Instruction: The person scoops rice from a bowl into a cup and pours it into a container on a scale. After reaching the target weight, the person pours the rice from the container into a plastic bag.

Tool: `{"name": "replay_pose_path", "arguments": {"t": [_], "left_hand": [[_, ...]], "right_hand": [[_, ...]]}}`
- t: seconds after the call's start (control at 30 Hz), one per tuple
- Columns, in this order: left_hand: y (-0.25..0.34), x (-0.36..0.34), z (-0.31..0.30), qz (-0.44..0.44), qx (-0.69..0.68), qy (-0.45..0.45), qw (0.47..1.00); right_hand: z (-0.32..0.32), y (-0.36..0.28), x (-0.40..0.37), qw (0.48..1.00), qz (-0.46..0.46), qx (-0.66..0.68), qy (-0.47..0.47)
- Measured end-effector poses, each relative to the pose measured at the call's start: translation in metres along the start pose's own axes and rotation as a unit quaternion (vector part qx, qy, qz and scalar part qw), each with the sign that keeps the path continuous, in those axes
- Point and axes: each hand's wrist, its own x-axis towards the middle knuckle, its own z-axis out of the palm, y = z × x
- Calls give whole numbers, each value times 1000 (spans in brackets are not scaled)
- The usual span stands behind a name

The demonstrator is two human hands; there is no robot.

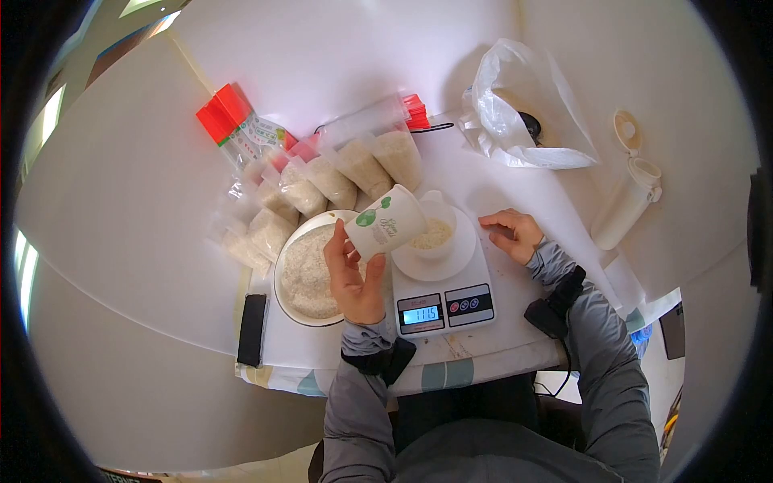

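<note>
Fingers [340, 245] of left hand [354, 278] clasp tilted paper cup [386, 224] over bowl [431, 253] on scale [444, 310]; likely light, crushable, grip mid-wall; right hand [511, 233] loosely curled, empty.

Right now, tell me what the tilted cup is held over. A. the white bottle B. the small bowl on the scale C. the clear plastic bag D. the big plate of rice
B: the left hand tips the cup so that its mouth hangs over the small bowl sitting on the scale.
</note>
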Motion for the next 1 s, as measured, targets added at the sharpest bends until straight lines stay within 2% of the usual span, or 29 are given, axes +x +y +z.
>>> {"name": "replay_pose_path", "arguments": {"t": [0.73, 1.0], "left_hand": [[0, -1, 2, 6, -21, 1, 1000], [-1, -1, 2, 48, -4, -33, 998]], "right_hand": [[-1, -3, 0, 1000, 14, -3, -2], [-2, -9, 0, 999, 41, -14, -17]]}}
